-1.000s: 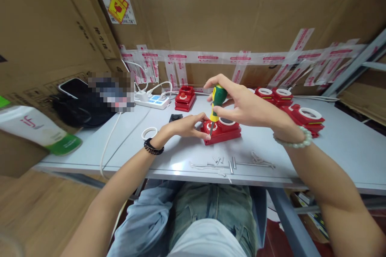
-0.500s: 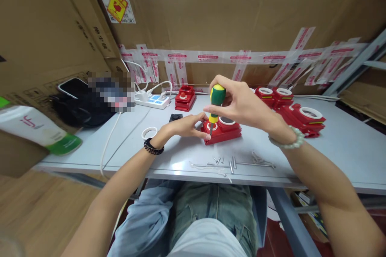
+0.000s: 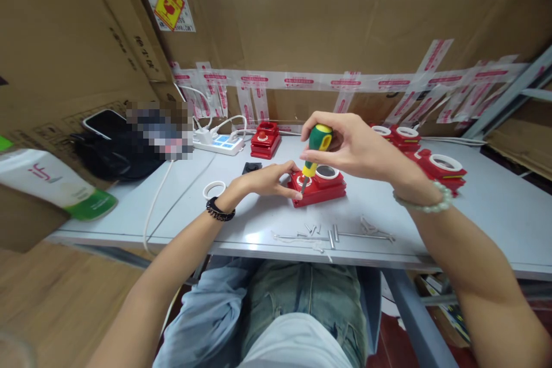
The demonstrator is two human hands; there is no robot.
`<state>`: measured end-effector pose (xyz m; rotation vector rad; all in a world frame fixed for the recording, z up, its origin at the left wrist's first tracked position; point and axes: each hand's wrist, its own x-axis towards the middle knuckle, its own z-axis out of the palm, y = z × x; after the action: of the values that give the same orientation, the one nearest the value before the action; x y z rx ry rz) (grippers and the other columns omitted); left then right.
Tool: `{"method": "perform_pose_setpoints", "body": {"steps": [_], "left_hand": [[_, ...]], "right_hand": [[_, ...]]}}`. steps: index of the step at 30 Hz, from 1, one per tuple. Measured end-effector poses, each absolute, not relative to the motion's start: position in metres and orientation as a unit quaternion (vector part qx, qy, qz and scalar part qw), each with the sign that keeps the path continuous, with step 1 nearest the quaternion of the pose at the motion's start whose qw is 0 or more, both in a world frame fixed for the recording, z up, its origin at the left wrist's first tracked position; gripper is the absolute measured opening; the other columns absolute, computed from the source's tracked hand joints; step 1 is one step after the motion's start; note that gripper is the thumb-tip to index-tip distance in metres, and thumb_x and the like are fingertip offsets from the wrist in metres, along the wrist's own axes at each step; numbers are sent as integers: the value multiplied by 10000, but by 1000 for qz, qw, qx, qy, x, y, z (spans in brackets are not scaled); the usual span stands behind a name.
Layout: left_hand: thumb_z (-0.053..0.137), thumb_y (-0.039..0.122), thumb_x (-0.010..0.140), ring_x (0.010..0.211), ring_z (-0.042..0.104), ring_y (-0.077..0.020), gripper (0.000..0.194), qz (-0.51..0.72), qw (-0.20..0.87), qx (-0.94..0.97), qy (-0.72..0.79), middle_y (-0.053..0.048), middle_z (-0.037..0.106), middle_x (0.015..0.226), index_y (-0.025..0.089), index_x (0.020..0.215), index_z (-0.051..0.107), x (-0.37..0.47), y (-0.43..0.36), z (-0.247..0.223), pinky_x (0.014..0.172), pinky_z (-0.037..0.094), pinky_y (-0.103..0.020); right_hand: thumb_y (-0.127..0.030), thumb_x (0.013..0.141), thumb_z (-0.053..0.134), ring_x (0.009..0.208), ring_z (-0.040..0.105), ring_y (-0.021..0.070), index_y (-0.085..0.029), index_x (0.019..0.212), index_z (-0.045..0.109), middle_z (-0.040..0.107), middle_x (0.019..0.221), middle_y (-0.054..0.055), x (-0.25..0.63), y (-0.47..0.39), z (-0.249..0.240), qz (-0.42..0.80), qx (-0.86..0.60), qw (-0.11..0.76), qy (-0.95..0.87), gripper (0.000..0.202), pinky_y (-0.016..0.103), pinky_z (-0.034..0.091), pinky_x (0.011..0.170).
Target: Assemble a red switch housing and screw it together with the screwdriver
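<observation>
In the head view, a pale grey desk (image 3: 495,213) ran across the middle of the frame, backed by cardboard walls crossed with strips of printed tape. At the centre of the frame the right hand (image 3: 353,146) had its fingers clenched around the green and yellow handle of a screwdriver (image 3: 314,152), which tilted so its tip met the left part of a red plastic housing (image 3: 319,187) lying flat on the desk. The left hand (image 3: 263,179) gripped the housing's left end between thumb and fingers. Just below the housing, loose screws and metal pins (image 3: 332,234) lay near the desk's front edge. A white ring (image 3: 214,190) sat left of the left hand. More red housings (image 3: 435,165) stood at the right, another one (image 3: 264,139) behind, beside a white power strip (image 3: 218,142).
</observation>
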<state>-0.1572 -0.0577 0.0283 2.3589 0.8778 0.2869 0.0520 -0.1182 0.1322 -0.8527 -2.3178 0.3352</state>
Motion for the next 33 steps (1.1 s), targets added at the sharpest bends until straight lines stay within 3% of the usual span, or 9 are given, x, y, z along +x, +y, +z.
{"method": "perform_pose_setpoints", "body": {"steps": [3, 6, 9, 12, 16, 20, 26, 30, 33], "left_hand": [[712, 579, 756, 1111, 597, -293, 615, 106, 301, 888, 330, -100, 652, 1204, 223, 1204, 488, -157, -58, 28, 879, 460, -379], [704, 577, 764, 1111, 599, -289, 602, 107, 302, 890, 323, -94, 659, 1182, 226, 1201, 484, -156, -58, 29, 867, 463, -369], [699, 564, 774, 1077, 608, -280, 575, 105, 301, 891, 322, -92, 661, 1167, 219, 1181, 486, -156, -59, 30, 852, 460, -365], [690, 552, 788, 1019, 619, -255, 545, 104, 306, 893, 315, -81, 655, 1184, 218, 1167, 485, -156, -60, 32, 841, 455, -358], [685, 565, 787, 947, 615, -233, 555, 97, 290, 893, 329, -73, 659, 1156, 212, 1166, 485, -156, -61, 33, 792, 448, -337], [685, 564, 785, 907, 611, -227, 546, 92, 269, 898, 337, -79, 659, 1129, 201, 1142, 487, -156, -61, 32, 770, 443, -335], [677, 571, 796, 896, 624, -221, 554, 101, 275, 901, 320, -64, 680, 1062, 213, 1168, 477, -156, -58, 29, 767, 453, -333], [673, 558, 802, 942, 626, -233, 543, 99, 278, 901, 318, -79, 665, 1142, 210, 1171, 481, -156, -58, 30, 783, 453, -339], [678, 563, 795, 927, 627, -228, 561, 100, 281, 900, 319, -73, 665, 1164, 218, 1192, 483, -156, -59, 31, 779, 454, -336]], "right_hand": [[-342, 797, 690, 568, 431, 113, -187, 761, 540, 513, 621, -23, 40, -116, 120, 5, -434, 388, -813, 219, 272, 331, 566], [-414, 817, 662, 559, 409, 120, -191, 764, 545, 491, 596, -25, 36, -116, 114, -53, -469, 388, -792, 257, 282, 319, 572], [-361, 846, 634, 621, 475, 122, -190, 988, 578, 588, 746, -7, 47, -116, 124, 23, -415, 338, -844, 230, 271, 369, 606], [-303, 859, 622, 697, 540, 116, -194, 1196, 521, 634, 933, 20, 61, -112, 137, 162, -307, 262, -901, 368, 254, 418, 620], [-328, 816, 690, 674, 559, 113, -185, 1007, 557, 618, 868, 1, 61, -108, 136, 206, -267, 297, -893, 274, 250, 425, 590], [-354, 791, 711, 598, 511, 116, -207, 830, 486, 546, 685, -36, 43, -114, 119, 118, -366, 396, -834, 272, 256, 384, 551], [-397, 822, 642, 510, 428, 110, -204, 910, 508, 478, 601, -57, 27, -116, 102, -23, -474, 428, -769, 251, 276, 333, 545], [-290, 846, 611, 661, 560, 131, -193, 1173, 490, 602, 807, -15, 40, -109, 110, 71, -393, 388, -831, 362, 284, 416, 640], [-226, 855, 599, 812, 607, 138, -204, 1219, 491, 634, 986, 24, 55, -108, 125, 202, -272, 306, -890, 380, 266, 460, 672]]}}
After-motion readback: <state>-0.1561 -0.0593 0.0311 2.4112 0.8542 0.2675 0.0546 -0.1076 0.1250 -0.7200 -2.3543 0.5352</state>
